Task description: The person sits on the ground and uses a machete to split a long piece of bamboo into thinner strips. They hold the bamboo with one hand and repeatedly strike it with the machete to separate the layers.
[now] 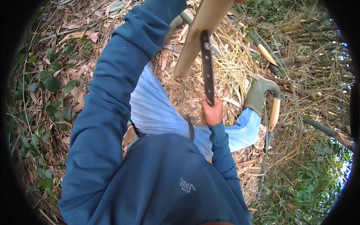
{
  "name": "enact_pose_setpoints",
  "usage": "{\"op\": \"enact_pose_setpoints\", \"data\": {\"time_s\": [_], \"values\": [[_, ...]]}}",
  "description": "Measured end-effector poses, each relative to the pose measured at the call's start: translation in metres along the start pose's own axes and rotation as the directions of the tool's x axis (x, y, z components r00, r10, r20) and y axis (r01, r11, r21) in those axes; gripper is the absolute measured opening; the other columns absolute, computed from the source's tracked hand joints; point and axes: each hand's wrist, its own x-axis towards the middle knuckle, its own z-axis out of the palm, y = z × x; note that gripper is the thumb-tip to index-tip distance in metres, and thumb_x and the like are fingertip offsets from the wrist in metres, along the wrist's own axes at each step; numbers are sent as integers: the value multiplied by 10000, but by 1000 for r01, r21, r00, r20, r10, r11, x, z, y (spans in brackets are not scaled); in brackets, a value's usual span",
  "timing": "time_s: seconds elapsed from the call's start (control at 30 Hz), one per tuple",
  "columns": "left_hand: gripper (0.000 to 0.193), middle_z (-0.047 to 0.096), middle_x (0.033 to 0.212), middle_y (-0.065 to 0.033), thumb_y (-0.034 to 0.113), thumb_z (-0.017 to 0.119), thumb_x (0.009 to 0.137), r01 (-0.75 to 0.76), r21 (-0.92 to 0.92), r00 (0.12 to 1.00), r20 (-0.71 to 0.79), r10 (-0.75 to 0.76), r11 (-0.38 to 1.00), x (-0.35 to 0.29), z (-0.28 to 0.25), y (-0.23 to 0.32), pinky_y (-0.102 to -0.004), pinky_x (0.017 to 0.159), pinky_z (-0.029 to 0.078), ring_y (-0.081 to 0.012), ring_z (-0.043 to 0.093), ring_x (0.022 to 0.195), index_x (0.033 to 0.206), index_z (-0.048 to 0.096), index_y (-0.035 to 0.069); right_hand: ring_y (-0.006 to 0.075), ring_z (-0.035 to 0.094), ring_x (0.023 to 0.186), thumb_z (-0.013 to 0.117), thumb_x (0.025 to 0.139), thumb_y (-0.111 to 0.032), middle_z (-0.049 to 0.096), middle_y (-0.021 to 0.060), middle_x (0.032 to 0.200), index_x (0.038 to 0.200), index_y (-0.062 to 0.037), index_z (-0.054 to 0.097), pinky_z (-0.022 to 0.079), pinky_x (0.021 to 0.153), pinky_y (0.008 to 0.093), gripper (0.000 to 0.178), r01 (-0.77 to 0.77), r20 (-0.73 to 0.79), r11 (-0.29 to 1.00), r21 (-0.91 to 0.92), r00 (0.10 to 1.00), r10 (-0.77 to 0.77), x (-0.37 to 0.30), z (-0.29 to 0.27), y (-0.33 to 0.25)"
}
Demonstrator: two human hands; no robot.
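In my right hand point(212, 111), closed around its lower end, is a knife point(207, 69) with a long dark blade and a row of holes. Its upper end meets a broad tan split bamboo piece point(195, 41), which slants down from the top edge. At the contact there is a small brown mark on the bamboo. My left arm point(112, 82) reaches up to the top edge, where the cuff leaves the picture. A sliver of skin shows at the bamboo's upper right edge; whose fingers these are, I cannot tell.
My legs in light jeans point(157, 107) are bent around the work spot, with a green rubber boot point(256, 95) at right. Straw point(240, 56) and dry leaves litter the ground. Cut bamboo poles point(326, 129) lie at right; green plants point(52, 84) grow at left.
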Motion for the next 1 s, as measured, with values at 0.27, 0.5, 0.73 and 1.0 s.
{"op": "enact_pose_setpoints", "data": {"time_s": [0.27, 0.5, 0.73, 1.0], "values": [[569, 580, 751, -80, 575, 493, 957, -61, 2, 998, 19, 61, 998, -1, -2, 2, -342, 590, 526, -201, 600, 615, 951, 557, 10, 62, 516, 532, 700, 852, -113, 575, 0, 640, 812, -20, 606, 374, 480, 224, 138, -11, -76, 941, 339, 996, 39, -5, 22, -16], [545, 556, 691, -64, 585, 502, 944, -46, 29, 976, -213, 51, 999, -12, 5, 11, -341, 587, 508, -206, 563, 582, 944, 539, 41, 64, 505, 624, 671, 854, -99, 567, 0, 672, 841, -21, 602, 418, 564, 247, 105, 65, 1, 990, 122, 998, -65, -21, 8, -3], [549, 564, 677, -68, 598, 472, 946, -101, 175, 875, -453, 172, 979, -35, -47, 30, -361, 590, 511, -227, 579, 592, 877, 560, 60, 70, 511, 530, 677, 904, -205, 577, 14, 665, 918, 9, 644, 408, 486, 239, 217, 84, 5, 944, 319, 996, -90, 9, 21, -11], [508, 584, 704, -88, 539, 442, 969, -138, 89, 888, -430, 163, 986, -46, -84, 34, -391, 638, 527, -270, 600, 643, 920, 570, 50, 87, 528, 512, 663, 909, -204, 586, 29, 622, 898, 33, 658, 409, 474, 262, 237, 185, -57, 892, 411, 983, -177, 38, 48, -11]]}}
